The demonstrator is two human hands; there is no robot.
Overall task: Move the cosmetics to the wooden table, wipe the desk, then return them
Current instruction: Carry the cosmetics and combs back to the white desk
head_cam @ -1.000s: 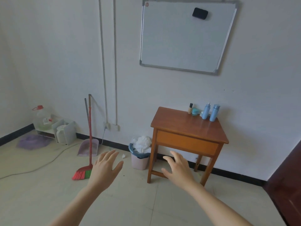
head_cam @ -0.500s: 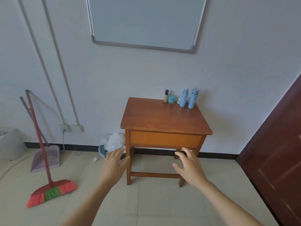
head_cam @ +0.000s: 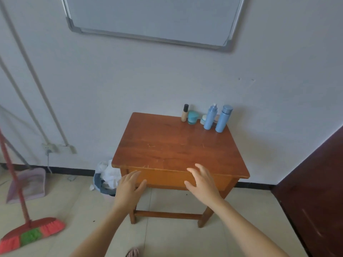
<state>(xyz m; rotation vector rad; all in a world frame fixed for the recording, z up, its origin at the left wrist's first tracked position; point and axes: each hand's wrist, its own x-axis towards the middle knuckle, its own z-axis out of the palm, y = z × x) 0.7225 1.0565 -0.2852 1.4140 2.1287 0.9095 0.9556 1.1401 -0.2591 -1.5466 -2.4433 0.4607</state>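
Observation:
A small wooden table [head_cam: 172, 147] stands against the white wall. At its back right corner stand the cosmetics: a beige foundation bottle with a black cap [head_cam: 184, 113], a teal jar [head_cam: 192, 117], a small pale jar [head_cam: 203, 119] partly hidden, a blue spray bottle [head_cam: 210, 117] and a blue capped bottle [head_cam: 223, 118]. My left hand [head_cam: 129, 188] and my right hand [head_cam: 203, 181] are held out in front of the table's near edge, fingers spread, holding nothing. Both are well short of the cosmetics.
A bin with white bags [head_cam: 105, 179] sits left of the table. A red broom [head_cam: 24, 219] and a purple dustpan [head_cam: 27, 184] lean at the far left. A whiteboard [head_cam: 152, 17] hangs above. A dark brown door [head_cam: 315, 191] is at the right.
The table has come closer and more central in view, as I have stepped toward it. Both hands have risen to the level of its front edge, still empty.

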